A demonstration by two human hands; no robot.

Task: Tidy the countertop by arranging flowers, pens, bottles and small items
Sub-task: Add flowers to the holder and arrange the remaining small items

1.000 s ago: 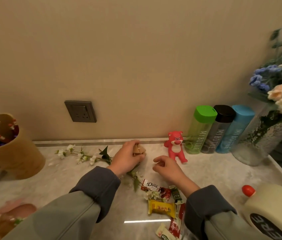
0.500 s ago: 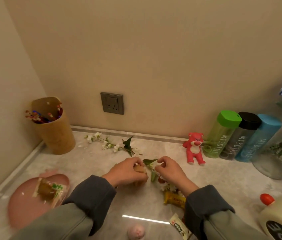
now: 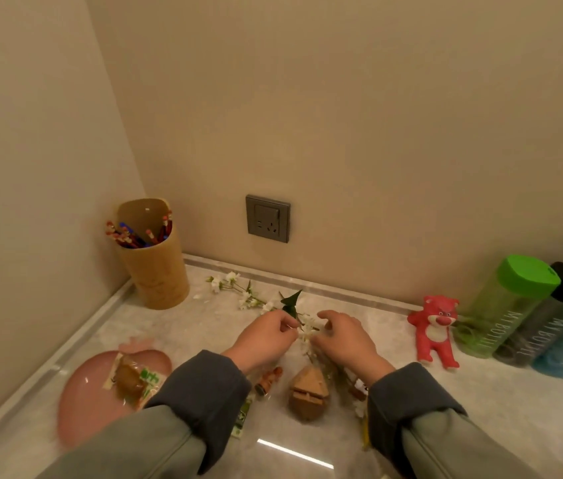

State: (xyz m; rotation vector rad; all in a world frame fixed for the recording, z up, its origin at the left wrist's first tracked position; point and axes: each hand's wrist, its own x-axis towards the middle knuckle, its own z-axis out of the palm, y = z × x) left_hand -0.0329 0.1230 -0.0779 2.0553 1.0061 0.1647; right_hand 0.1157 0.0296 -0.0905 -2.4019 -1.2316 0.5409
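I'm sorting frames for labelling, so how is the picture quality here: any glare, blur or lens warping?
Head view: dim, warm light; a white glare streak on the countertop near the bottom edge; wide-angle warping tilts the green bottle at the right; the pink dish looks soft, the left hand pinching the flower sprig fairly sharp.

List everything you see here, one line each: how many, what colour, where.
cup: one, tan, back left corner
pens: several, red and blue, in the cup
socket: one, grey, on the back wall
sprig: one, white with green leaves, back edge to the hands
plate: one, pink, front left
snack: one, brown, wrapped, on the plate
puzzle: one, wooden, between the forearms
figurine: one, brown, left of the puzzle
bear: one, red, right of the hands
bottles: three, green, black and blue, in a row at right
left hand: pinches the sprig
right hand: curled beside the sprig; grip unclear
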